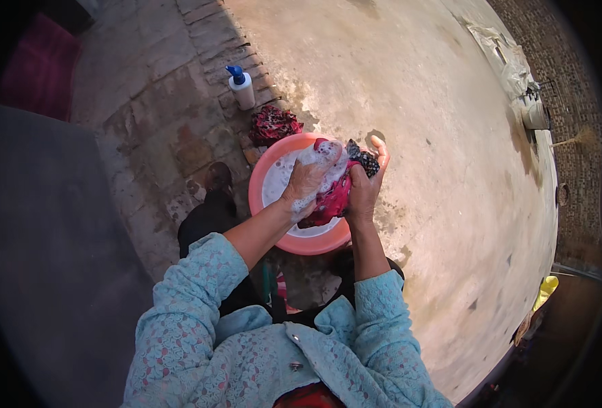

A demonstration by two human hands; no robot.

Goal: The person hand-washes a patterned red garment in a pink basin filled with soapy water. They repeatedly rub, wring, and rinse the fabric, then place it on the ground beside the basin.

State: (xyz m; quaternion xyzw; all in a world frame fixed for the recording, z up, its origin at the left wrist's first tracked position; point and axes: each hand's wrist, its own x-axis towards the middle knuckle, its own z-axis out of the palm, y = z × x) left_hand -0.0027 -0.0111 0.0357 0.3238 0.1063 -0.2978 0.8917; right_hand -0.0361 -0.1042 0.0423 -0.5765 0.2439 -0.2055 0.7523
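Observation:
A wet cloth (pixel 333 200), red-pink with a black patterned part, is bunched between my two hands above a pinkish-orange basin (pixel 257 180). My left hand (pixel 306 178), covered in white suds, presses on the cloth's left side, its fingertips hidden in foam. On the other side my right hand (pixel 365 190) grips the cloth, thumb against it and a finger curving up beyond the black patterned part. Foamy water (pixel 275 178) fills the basin below. Just past the rim a crumpled red and black cloth (pixel 274 125) lies on the bricks.
A white pump bottle (pixel 242 92) with a blue top stands on the brick edging (pixel 209 41) beyond the basin. Pale concrete ground (pixel 450 204) stretches right toward a brick wall, with a light bucket (pixel 536 115) and a broom (pixel 581 138) beside it. My shoe (pixel 219 178) is left of the basin.

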